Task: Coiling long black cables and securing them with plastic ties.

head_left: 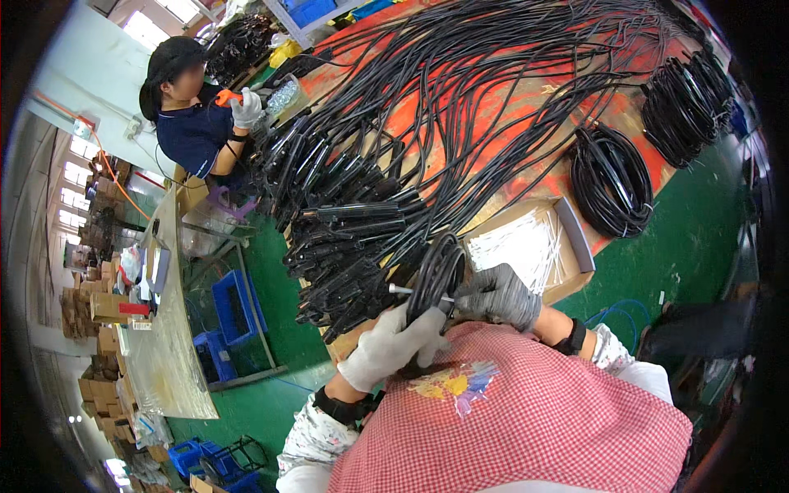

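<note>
A coil of black cable (438, 269) is held up on edge just above the near edge of the worktop (666, 168), in front of an open cardboard box (579, 246) of thin white strips (519, 244). The coil is a narrow, upright loop of several smooth, slightly glossy turns lying close against one another, rounded at the top and running down into the gloves. A short pale piece (400, 289) juts from its left side, and a bit of white shows at its right side, by the other glove; whether the two are one strip cannot be told. The left hand (394, 349), in a white glove, has its fingers bent closed around the bottom of the loop. The right hand (499, 297), in a dark grey glove, has its fingers curled in at the coil's right side; whether they pinch anything cannot be made out. Loose black cables (485, 99) spread toward the worktop's far edge, their thick ends (353, 226) heaped along its left edge; a larger bound coil (612, 181) lies by the right edge.
</note>
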The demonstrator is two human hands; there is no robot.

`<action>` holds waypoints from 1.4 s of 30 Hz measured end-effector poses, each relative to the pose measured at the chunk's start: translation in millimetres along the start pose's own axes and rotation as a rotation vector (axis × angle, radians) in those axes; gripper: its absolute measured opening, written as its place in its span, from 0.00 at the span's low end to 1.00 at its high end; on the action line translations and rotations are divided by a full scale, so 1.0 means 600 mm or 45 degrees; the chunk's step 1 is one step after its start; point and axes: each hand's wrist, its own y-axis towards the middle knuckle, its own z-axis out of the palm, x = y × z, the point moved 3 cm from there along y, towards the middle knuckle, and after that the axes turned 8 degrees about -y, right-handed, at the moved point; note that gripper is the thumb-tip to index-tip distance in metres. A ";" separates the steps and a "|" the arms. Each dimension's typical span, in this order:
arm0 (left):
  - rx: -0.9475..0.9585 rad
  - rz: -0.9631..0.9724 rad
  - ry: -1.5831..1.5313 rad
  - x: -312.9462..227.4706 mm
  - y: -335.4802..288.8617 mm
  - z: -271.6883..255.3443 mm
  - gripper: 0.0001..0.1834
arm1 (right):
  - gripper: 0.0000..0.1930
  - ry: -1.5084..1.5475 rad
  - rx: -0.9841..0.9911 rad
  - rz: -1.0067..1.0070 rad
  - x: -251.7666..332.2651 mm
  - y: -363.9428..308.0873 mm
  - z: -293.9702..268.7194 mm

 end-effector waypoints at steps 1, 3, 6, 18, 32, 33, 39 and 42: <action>0.000 0.043 0.146 0.001 -0.003 -0.004 0.11 | 0.14 0.176 0.061 0.029 0.003 0.002 0.007; 0.000 0.115 0.233 0.002 -0.007 -0.012 0.11 | 0.14 0.342 0.112 0.056 0.011 0.003 0.017; -0.026 0.228 0.380 -0.002 -0.009 -0.021 0.12 | 0.14 0.387 0.171 0.160 0.027 -0.008 0.031; -0.127 0.345 0.210 0.004 0.001 -0.033 0.28 | 0.10 -0.294 -0.558 -0.497 0.117 -0.004 0.029; -0.185 0.370 0.097 0.019 0.000 -0.021 0.27 | 0.13 -0.073 -0.394 -0.414 0.104 0.019 0.046; -0.200 0.373 0.101 0.020 -0.002 -0.020 0.26 | 0.14 -0.050 -0.417 -0.439 0.104 0.021 0.045; -0.254 0.452 0.185 0.019 -0.002 -0.006 0.13 | 0.10 -0.715 -0.567 -0.877 0.141 0.024 0.042; -0.331 0.436 0.033 0.024 -0.005 0.000 0.12 | 0.10 -0.470 -0.329 -0.675 0.143 0.019 0.042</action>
